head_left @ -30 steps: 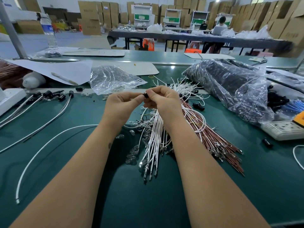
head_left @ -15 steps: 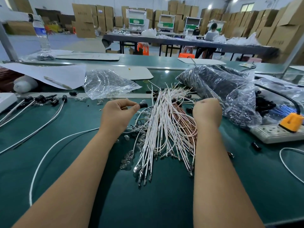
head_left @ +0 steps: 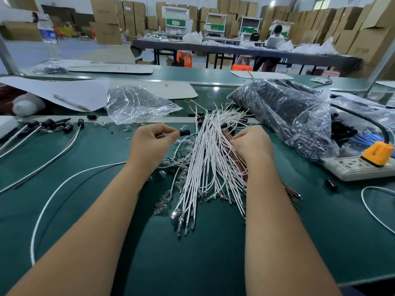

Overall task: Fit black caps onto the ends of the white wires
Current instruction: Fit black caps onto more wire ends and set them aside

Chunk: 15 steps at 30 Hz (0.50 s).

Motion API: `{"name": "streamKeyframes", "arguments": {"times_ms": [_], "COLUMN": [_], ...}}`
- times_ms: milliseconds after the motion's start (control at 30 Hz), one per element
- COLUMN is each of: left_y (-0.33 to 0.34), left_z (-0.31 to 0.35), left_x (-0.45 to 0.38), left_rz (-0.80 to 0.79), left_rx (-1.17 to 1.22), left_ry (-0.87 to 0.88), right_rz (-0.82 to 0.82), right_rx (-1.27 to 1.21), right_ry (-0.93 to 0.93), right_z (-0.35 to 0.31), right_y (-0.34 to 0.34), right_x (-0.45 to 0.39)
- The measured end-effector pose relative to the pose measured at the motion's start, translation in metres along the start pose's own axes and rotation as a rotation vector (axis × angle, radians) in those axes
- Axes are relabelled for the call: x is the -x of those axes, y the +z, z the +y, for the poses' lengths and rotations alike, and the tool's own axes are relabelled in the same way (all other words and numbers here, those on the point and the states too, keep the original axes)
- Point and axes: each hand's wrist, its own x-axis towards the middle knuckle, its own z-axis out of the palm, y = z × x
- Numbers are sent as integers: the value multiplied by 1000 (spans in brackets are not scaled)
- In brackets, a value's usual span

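Warehouse floor behind, stacked cartons; green bench [head_left: 192, 263] in front. Large clear bag of black parts [head_left: 284, 116] far right. Bundle of white wires [head_left: 205, 167] fanned mid-bench, brown wires under its right edge. Hands apart. Right hand [head_left: 252, 144] curled down into the bundle, apparently pinching out one wire; fingertips hidden. Left hand [head_left: 149, 144] pinches a black cap [head_left: 184, 132] at its fingertips, open end toward the bundle. Step: between fittings, selecting a wire. Next: free one wire end, bring it to the cap's mouth, push home.
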Motion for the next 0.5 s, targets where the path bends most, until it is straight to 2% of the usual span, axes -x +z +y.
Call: {"name": "streamKeyframes", "arguments": {"times_ms": [233,333,400,500], "left_y": [0,0,1,1], "left_z": [-3,-3,-3,-3], "left_x": [-1,-1,-1,-1], "left_rz": [4,16,26,23], "left_rx": [17,19,26,32], "left_ry": [-1,5,1,-11], "right_rz": [92,316,508,812], "right_rx": [23,44,7,76], "right_ry": [27,-35,-134,-296], "right_z": [-4,-11,-18,-29], "right_y": [-3,-1,0,2], "right_x": [4,9,12,15]}}
